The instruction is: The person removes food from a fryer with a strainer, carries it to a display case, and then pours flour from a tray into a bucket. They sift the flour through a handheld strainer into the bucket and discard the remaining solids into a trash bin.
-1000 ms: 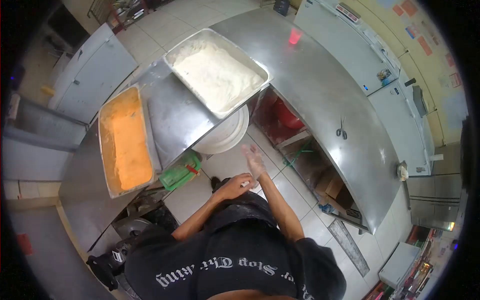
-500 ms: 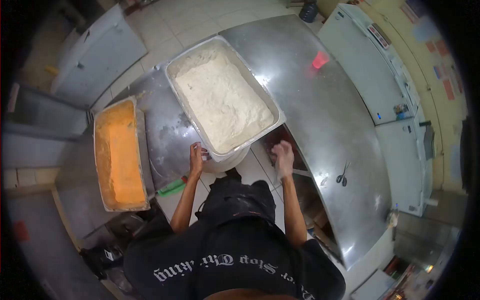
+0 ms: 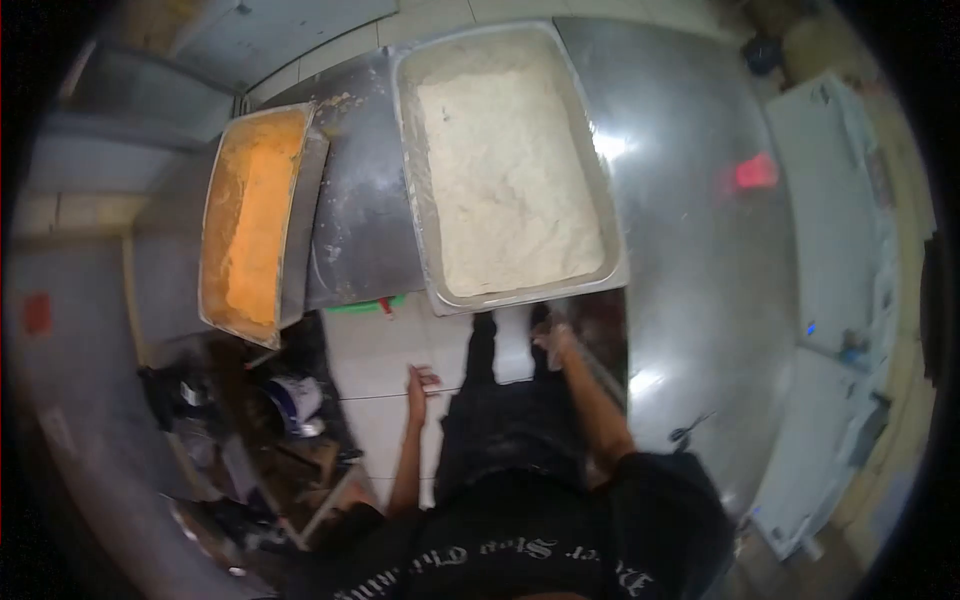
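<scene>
A large rectangular metal tub holds a pale, floury mass with an uneven surface. Both my hands are on the near side of it, apart from the tub. My left hand hangs over the tiled floor, fingers loosely apart and nothing in them. Beneath the tub's near right corner is my right hand, dusted white and somewhat blurred; its fingers look loosely stretched and I see no object in them. To the left, a narrower tray contains orange powder.
A steel table runs along the right, bearing a pink cup and black scissors. Something green lies at the left table's edge. White chest freezers stand at far right. Shelves with containers are at lower left.
My view has shifted, so the tub appears higher and straighter. My left hand has moved away from the tub's near corner and dropped lower. The bucket seen under the tub is out of sight.
</scene>
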